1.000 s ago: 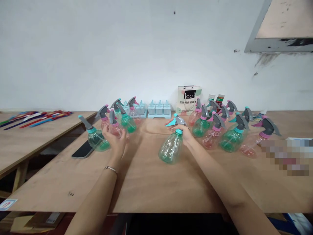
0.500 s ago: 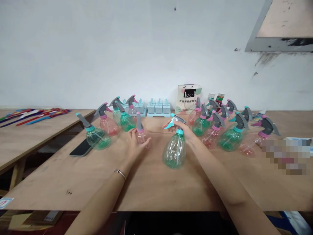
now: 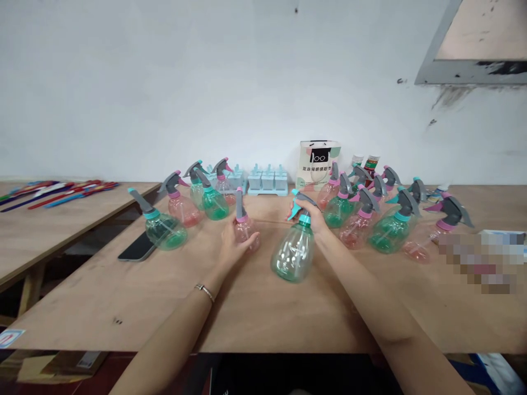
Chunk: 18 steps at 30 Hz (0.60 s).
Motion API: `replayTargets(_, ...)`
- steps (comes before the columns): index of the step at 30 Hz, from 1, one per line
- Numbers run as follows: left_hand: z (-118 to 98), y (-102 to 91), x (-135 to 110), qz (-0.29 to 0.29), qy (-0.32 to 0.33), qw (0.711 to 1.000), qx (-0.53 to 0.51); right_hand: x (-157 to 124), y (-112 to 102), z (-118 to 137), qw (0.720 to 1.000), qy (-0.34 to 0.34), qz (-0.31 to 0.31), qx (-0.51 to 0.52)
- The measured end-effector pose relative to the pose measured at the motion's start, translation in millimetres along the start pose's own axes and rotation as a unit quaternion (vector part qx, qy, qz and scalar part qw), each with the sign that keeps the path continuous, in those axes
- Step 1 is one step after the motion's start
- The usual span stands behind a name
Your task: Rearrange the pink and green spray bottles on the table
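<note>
My left hand (image 3: 236,240) is wrapped round the body of a pink spray bottle (image 3: 247,232), whose grey and pink spray head points up and away. With my right hand (image 3: 314,215) I grip a clear green spray bottle (image 3: 293,251) by its grey and turquoise trigger head. That bottle leans slightly, its base toward the lower left. Nearest on the left is another green spray bottle (image 3: 216,204). To the right of my right hand stand several more, among them a green spray bottle (image 3: 338,212) and a pink spray bottle (image 3: 356,230).
A phone (image 3: 136,248) lies partly under a green spray bottle (image 3: 165,232) at the left. Pale blue ice-pop moulds (image 3: 267,182) and a paper bag (image 3: 318,170) stand by the wall. Coloured strips (image 3: 61,193) lie on the side table (image 3: 49,227). Part of the right side is pixelated.
My left hand has shifted a little to the right with the pink spray bottle. The green bottle in my right hand has tilted slightly, its head moving right and its base left.
</note>
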State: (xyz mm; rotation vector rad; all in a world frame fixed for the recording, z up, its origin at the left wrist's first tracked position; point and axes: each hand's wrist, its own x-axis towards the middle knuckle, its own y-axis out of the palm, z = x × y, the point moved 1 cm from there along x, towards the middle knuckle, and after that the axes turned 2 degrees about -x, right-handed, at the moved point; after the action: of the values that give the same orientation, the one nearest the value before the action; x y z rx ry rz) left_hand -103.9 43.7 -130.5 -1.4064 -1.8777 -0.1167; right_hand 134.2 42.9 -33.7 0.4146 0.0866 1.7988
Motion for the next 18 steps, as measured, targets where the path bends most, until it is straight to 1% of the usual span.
replayTargets(2, 0.0, 0.4, -0.4, 0.001, 0.004, 1.000, -0.002, 0.6, -0.1, -1.6, 0.999, -0.003, -0.047, -0.005)
replayTargets(3, 0.3, 0.6, -0.5, 0.002, 0.006, 1.000, -0.002, 0.3, 0.5, -1.2, 0.998, -0.009, -0.056, -0.006)
replayTargets(5, 1.1, 0.8, -0.6, 0.003, 0.009, 1.000, -0.003, -1.0, 2.6, 1.5, 0.999, -0.020, -0.036, -0.002)
replayTargets(8, 2.3, 1.1, -0.3, 0.005, 0.010, 1.000, -0.001, -2.5, 4.5, 6.3, 0.999, -0.024, 0.033, -0.001)
replayTargets(9, 2.6, 1.2, -0.2, 0.006, 0.011, 1.000, 0.000, -2.4, 4.3, 6.9, 0.999, -0.025, 0.047, -0.002)
replayTargets(11, 3.3, 1.3, 0.2, 0.008, 0.014, 1.000, -0.002, -1.3, 3.0, 6.2, 0.999, -0.030, 0.042, -0.001)
replayTargets(15, 5.2, 1.5, 0.5, 0.008, 0.015, 1.000, -0.004, 0.1, 1.6, 3.0, 1.000, -0.032, 0.000, -0.002)
replayTargets(18, 6.0, 1.7, 0.5, 0.006, 0.017, 1.000, -0.008, -1.9, 3.8, 5.2, 0.999, -0.032, 0.021, 0.013)
